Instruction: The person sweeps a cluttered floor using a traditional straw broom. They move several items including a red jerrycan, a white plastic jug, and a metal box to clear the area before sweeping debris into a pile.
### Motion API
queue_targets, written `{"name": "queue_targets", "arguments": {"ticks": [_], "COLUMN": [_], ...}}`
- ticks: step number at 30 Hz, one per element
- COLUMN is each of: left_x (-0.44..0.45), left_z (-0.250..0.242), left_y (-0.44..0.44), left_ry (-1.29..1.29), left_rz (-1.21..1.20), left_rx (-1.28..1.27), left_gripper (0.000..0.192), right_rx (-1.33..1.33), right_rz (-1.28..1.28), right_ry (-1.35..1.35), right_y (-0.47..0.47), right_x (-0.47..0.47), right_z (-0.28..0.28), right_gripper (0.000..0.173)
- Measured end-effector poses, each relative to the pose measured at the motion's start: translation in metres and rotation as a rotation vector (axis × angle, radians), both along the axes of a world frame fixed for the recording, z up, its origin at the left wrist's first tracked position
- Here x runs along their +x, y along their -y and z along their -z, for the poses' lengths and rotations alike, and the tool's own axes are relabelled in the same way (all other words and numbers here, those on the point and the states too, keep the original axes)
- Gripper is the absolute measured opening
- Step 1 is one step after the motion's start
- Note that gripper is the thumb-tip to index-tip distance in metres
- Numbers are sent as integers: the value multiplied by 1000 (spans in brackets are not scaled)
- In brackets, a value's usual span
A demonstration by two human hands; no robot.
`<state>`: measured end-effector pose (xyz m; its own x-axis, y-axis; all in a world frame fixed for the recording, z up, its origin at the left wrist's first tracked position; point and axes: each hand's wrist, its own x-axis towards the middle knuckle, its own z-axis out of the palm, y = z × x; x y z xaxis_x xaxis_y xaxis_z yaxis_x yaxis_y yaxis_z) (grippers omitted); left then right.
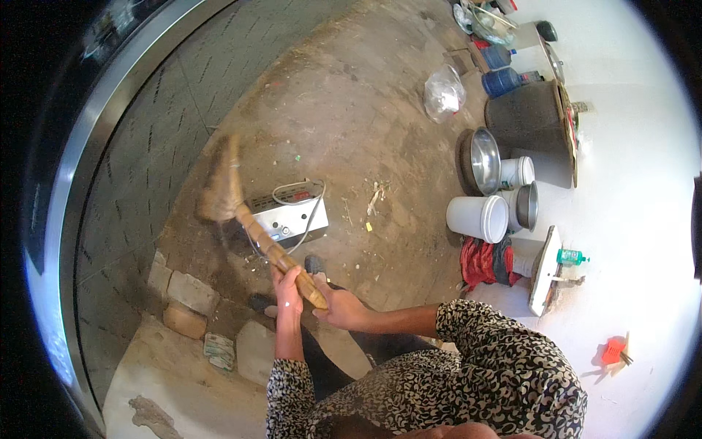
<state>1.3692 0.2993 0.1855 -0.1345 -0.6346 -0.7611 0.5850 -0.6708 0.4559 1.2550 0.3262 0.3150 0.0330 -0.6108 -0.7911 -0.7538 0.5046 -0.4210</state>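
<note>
Both of my hands grip the thick bamboo-like handle of a broom (262, 237). My left hand (288, 291) wraps the handle a little way up from its end. Close to the butt end, my right hand (345, 308) holds on as well. The handle slants away to the upper left, where the broom's bristle head (219, 192) is blurred over the floor. Partly behind the handle lies a white electrical box (307, 215) with a grey cord (324, 192) looped over it. Small litter and plant scraps (377, 197) are scattered on the brown floor (351, 126).
White buckets (466, 217), a steel basin (485, 159) and a red bag (476, 262) line the wall at right, near a white sink (543, 271). A clear plastic bag (444, 94) lies further off. Bricks (192, 291) sit at lower left, beside a grey shutter (142, 164).
</note>
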Motion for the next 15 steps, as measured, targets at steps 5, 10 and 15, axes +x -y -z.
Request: {"name": "queue_targets", "arguments": {"ticks": [5, 10, 15], "left_x": [13, 7, -46], "left_z": [9, 48, 12], "left_y": [5, 32, 50], "left_ry": [-26, -279, -204], "left_rz": [-156, -91, 24], "left_rx": [96, 270, 41], "left_gripper": [40, 21, 36], "right_rx": [139, 373, 122], "right_rz": [145, 616, 702], "right_ry": [400, 624, 568], "right_y": [20, 47, 36], "right_x": [-14, -22, -41], "right_z": [35, 31, -11], "right_gripper": [86, 84, 83]}}
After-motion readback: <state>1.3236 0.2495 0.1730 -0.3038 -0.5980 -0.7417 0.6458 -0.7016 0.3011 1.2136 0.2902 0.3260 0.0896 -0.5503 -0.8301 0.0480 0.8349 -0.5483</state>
